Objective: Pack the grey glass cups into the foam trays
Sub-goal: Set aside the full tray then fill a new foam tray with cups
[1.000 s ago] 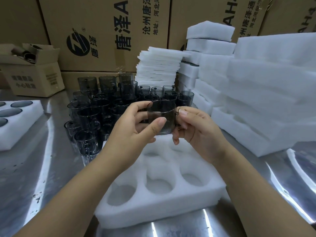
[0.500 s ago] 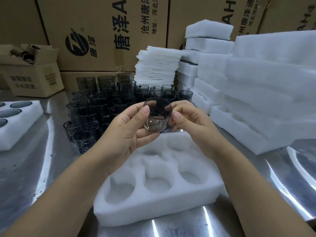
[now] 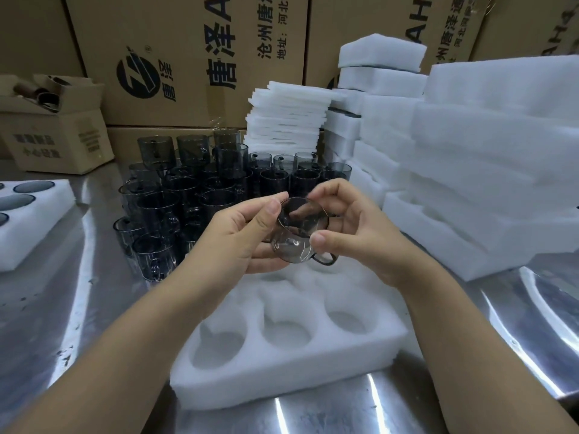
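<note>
Your left hand [image 3: 238, 236] and right hand [image 3: 360, 233] cover the far pockets of the foam tray [image 3: 282, 380], so their contents cannot be told, and your fingers hide part of the glass cup [image 3: 294, 236] they grip. Left of that tray, a second tray [image 3: 37, 227] is cut by the picture's edge. Behind the tray, the standing cups [image 3: 188, 189] overlap too closely to count, the small box [image 3: 56, 142] back on its left has blurred print, and the cartons [image 3: 188, 57] run off the top

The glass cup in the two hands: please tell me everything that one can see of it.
The grey glass cup is smoky and see-through, with a shiny base and a thin loop handle sticking out at its lower right. It is tilted, in the air above the foam tray. The left hand and the right hand both hold it, thumbs on its near side, fingers behind.
</note>
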